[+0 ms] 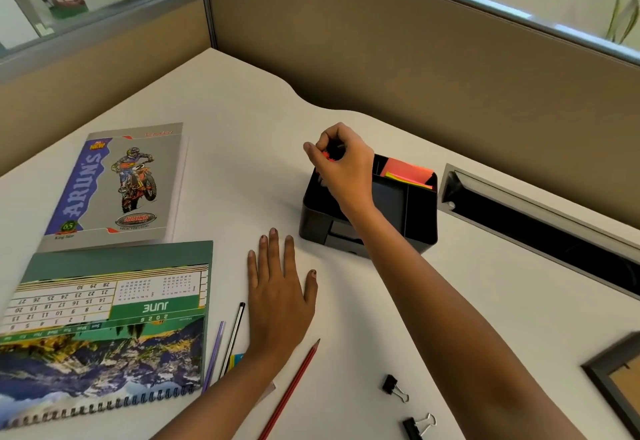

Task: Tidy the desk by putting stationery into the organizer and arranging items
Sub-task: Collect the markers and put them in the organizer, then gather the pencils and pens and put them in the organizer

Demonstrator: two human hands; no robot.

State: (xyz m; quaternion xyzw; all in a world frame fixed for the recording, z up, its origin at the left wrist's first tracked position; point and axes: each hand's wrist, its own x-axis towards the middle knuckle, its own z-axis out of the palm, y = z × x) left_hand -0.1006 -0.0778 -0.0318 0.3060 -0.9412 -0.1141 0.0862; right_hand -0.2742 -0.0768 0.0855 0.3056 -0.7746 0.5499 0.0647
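In the head view, the right hand pinched something small, red and black, over the black organizer, which already held sticky notes. The left hand lay flat and empty on the worktop. A red pencil, pointing away and rightward, and two binder clips remained loose.

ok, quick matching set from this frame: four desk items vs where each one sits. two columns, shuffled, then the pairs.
Items:
1. red pencil
2. sticky notes, orange and yellow
3. green spiral desk calendar
4. black binder clips

Places:
A. inside the black desk organizer
B. near left edge of the white desk
C. right of the flat left hand
D. near edge, under the right forearm

Pairs: 1-C, 2-A, 3-B, 4-D
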